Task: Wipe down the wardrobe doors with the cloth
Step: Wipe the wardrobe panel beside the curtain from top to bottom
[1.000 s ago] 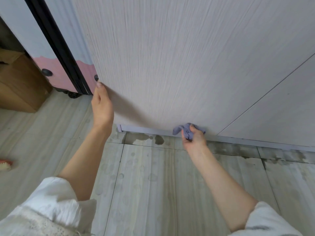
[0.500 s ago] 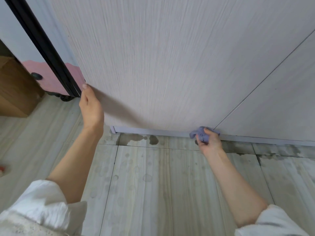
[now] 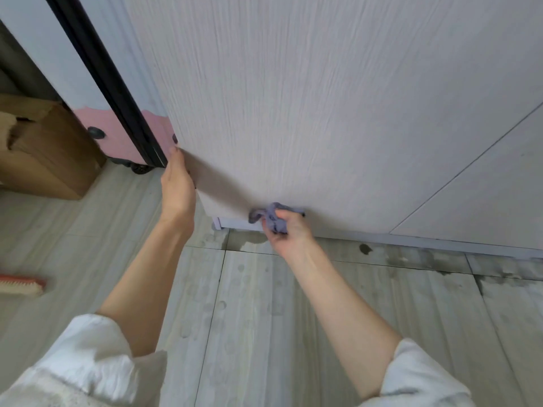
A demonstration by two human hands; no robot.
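Note:
A pale wood-grain wardrobe door (image 3: 293, 98) fills the upper view, and a second door panel (image 3: 484, 195) adjoins it on the right. My right hand (image 3: 289, 233) grips a bunched purple cloth (image 3: 271, 217) and presses it against the door's bottom edge near the left corner. My left hand (image 3: 177, 183) rests against the door's left edge with fingers straight, its fingertips hidden behind the edge.
A grey plinth strip (image 3: 411, 239) runs along the floor under the doors. Wet patches (image 3: 417, 257) mark the tiled floor beside it. A cardboard box (image 3: 50, 154) stands at the left, next to a pink-and-white panel with a black frame (image 3: 117, 92). A brush (image 3: 20, 284) lies at the far left.
My right hand has slid the cloth leftward along the door's bottom edge, back toward the left corner. My left hand stays on the door's left edge.

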